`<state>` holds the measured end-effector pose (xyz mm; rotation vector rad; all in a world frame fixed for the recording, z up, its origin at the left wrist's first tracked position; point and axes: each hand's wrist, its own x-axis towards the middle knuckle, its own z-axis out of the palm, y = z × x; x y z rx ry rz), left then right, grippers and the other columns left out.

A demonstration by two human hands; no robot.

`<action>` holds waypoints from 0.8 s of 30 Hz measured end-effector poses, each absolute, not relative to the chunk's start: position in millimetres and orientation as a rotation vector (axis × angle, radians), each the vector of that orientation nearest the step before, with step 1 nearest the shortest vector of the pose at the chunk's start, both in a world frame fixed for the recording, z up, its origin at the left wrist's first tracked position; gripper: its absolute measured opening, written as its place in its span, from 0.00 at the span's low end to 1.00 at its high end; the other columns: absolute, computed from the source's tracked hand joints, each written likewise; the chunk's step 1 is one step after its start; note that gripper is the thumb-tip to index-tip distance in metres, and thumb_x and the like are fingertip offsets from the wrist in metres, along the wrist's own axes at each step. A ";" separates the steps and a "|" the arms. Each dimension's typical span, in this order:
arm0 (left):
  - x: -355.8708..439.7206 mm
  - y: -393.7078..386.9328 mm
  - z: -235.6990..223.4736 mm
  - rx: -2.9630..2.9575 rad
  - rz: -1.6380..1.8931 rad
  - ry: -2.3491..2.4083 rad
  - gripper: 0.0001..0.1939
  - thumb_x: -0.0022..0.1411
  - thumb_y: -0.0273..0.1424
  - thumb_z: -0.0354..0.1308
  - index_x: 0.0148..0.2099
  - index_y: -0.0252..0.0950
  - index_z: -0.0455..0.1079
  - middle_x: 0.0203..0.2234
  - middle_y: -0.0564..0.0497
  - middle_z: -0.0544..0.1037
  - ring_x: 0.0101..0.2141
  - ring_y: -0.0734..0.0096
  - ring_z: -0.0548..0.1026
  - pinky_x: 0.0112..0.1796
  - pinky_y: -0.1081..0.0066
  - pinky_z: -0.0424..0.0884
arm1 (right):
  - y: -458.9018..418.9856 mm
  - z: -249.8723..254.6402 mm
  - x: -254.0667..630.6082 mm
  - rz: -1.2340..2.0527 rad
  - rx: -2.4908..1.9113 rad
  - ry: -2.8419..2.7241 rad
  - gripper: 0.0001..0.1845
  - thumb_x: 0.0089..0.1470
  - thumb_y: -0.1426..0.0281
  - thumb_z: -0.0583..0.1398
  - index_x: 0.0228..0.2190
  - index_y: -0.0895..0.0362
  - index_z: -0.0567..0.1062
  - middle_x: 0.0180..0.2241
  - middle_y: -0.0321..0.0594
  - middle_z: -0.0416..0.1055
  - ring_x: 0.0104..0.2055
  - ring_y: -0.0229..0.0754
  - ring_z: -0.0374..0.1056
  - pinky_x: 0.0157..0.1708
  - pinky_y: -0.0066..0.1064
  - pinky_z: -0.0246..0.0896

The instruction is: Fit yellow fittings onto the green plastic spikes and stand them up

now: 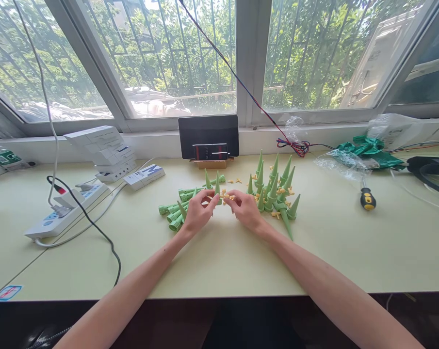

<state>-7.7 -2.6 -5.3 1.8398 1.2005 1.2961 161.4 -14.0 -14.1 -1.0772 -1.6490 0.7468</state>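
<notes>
Pinched in the fingers of my left hand (199, 211) is a green plastic cone-shaped spike (217, 183), its tip pointing up. My right hand (247, 210) grips a small yellow branched plastic piece (225, 196) and holds it close against the spike's side; whether the two are joined, I cannot tell. Beside my left hand lie several green spikes (173, 216), most on their sides with hollow ends facing me. Right of my right hand is a cluster of green spikes (272, 190), mostly upright, with yellow pieces at their sides. A few loose yellow pieces (238, 181) lie just beyond my hands.
A phone (211, 151) leans against a black panel (208, 128) by the window. On the left are a power strip (68, 213), cables and stacked white boxes (103, 148). A screwdriver (367, 198), plastic wrapping (345, 162) and bundled wires (295, 145) lie to the right.
</notes>
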 end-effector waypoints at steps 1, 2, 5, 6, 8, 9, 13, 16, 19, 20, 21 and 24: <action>-7.7 -2.7 -5.2 1.839 1.294 1.206 0.15 0.60 0.43 0.59 0.39 0.36 0.72 0.33 0.47 0.76 0.24 0.72 0.74 0.18 0.73 0.71 | -14.3 -13.5 161.5 0.756 -1.077 -1.647 0.16 0.58 0.56 0.56 0.32 0.55 0.74 0.14 0.28 0.60 0.17 0.34 0.57 0.25 0.27 0.56; -7.7 -2.7 -5.1 1.844 1.295 1.215 0.15 0.60 0.43 0.59 0.39 0.36 0.72 0.34 0.47 0.77 0.25 0.70 0.75 0.18 0.73 0.71 | -14.5 -13.0 161.4 0.764 -1.078 -1.645 0.16 0.58 0.56 0.56 0.32 0.55 0.74 0.14 0.28 0.60 0.16 0.34 0.57 0.25 0.27 0.56; -7.7 -2.5 -5.8 1.881 1.301 1.249 0.14 0.60 0.42 0.59 0.40 0.36 0.72 0.35 0.47 0.77 0.29 0.68 0.76 0.21 0.73 0.72 | -14.5 -12.6 161.1 0.777 -1.081 -1.649 0.16 0.58 0.57 0.56 0.30 0.56 0.73 0.14 0.28 0.60 0.16 0.34 0.56 0.24 0.27 0.56; -7.9 -2.3 -6.3 1.898 1.305 1.262 0.14 0.60 0.42 0.59 0.41 0.36 0.71 0.36 0.47 0.77 0.30 0.68 0.76 0.22 0.73 0.73 | -14.3 -13.0 161.1 0.776 -1.080 -1.652 0.16 0.58 0.57 0.56 0.30 0.56 0.73 0.14 0.28 0.60 0.16 0.34 0.56 0.24 0.27 0.55; -8.2 -1.9 -7.5 1.939 1.310 1.278 0.14 0.61 0.41 0.58 0.42 0.36 0.71 0.36 0.47 0.77 0.31 0.69 0.76 0.23 0.73 0.73 | -13.5 -14.1 161.1 0.773 -1.080 -1.658 0.16 0.58 0.57 0.56 0.30 0.56 0.73 0.14 0.28 0.60 0.16 0.33 0.56 0.24 0.26 0.55; -8.4 -1.7 -7.9 1.960 1.313 1.282 0.14 0.61 0.41 0.58 0.42 0.36 0.71 0.36 0.47 0.76 0.31 0.69 0.75 0.23 0.73 0.73 | -13.1 -14.7 161.2 0.775 -1.080 -1.659 0.16 0.58 0.57 0.56 0.30 0.56 0.73 0.14 0.28 0.60 0.16 0.33 0.56 0.24 0.26 0.54; -8.7 -1.5 -8.2 2.021 1.334 1.279 0.13 0.63 0.41 0.57 0.43 0.37 0.71 0.35 0.48 0.74 0.32 0.70 0.75 0.24 0.74 0.73 | -11.9 -15.5 162.0 0.798 -1.068 -1.655 0.16 0.58 0.57 0.56 0.30 0.57 0.74 0.14 0.28 0.62 0.16 0.33 0.57 0.24 0.25 0.55; -8.4 -1.6 -7.3 2.034 1.337 1.282 0.13 0.63 0.40 0.56 0.42 0.37 0.71 0.35 0.49 0.73 0.32 0.70 0.74 0.24 0.74 0.73 | -12.0 -14.9 162.4 0.812 -1.072 -1.647 0.16 0.58 0.57 0.57 0.29 0.57 0.74 0.14 0.29 0.63 0.16 0.33 0.58 0.24 0.25 0.56; -8.3 -1.7 -7.1 2.040 1.337 1.276 0.13 0.63 0.41 0.56 0.42 0.37 0.72 0.35 0.49 0.73 0.32 0.70 0.74 0.24 0.74 0.73 | -12.1 -14.7 162.6 0.822 -1.066 -1.643 0.15 0.57 0.58 0.57 0.30 0.57 0.74 0.14 0.29 0.63 0.16 0.33 0.58 0.24 0.25 0.56; -8.3 -1.8 -7.2 2.042 1.339 1.272 0.13 0.63 0.41 0.56 0.42 0.37 0.72 0.35 0.49 0.73 0.32 0.70 0.74 0.24 0.74 0.72 | -12.1 -14.8 162.6 0.823 -1.062 -1.644 0.15 0.57 0.58 0.57 0.30 0.57 0.74 0.14 0.29 0.63 0.16 0.33 0.58 0.24 0.25 0.56; -8.3 -1.8 -7.3 2.042 1.340 1.268 0.13 0.63 0.41 0.56 0.42 0.37 0.72 0.35 0.49 0.73 0.32 0.70 0.74 0.24 0.74 0.72 | -12.1 -14.9 162.5 0.824 -1.058 -1.646 0.15 0.57 0.58 0.57 0.30 0.57 0.74 0.14 0.29 0.62 0.16 0.33 0.58 0.24 0.25 0.56; -8.5 -2.0 -7.7 2.041 1.339 1.257 0.12 0.63 0.40 0.56 0.42 0.37 0.72 0.35 0.49 0.73 0.32 0.70 0.74 0.24 0.74 0.72 | -11.9 -14.9 162.5 0.827 -1.054 -1.648 0.15 0.57 0.58 0.57 0.30 0.57 0.74 0.14 0.29 0.62 0.16 0.33 0.58 0.24 0.25 0.56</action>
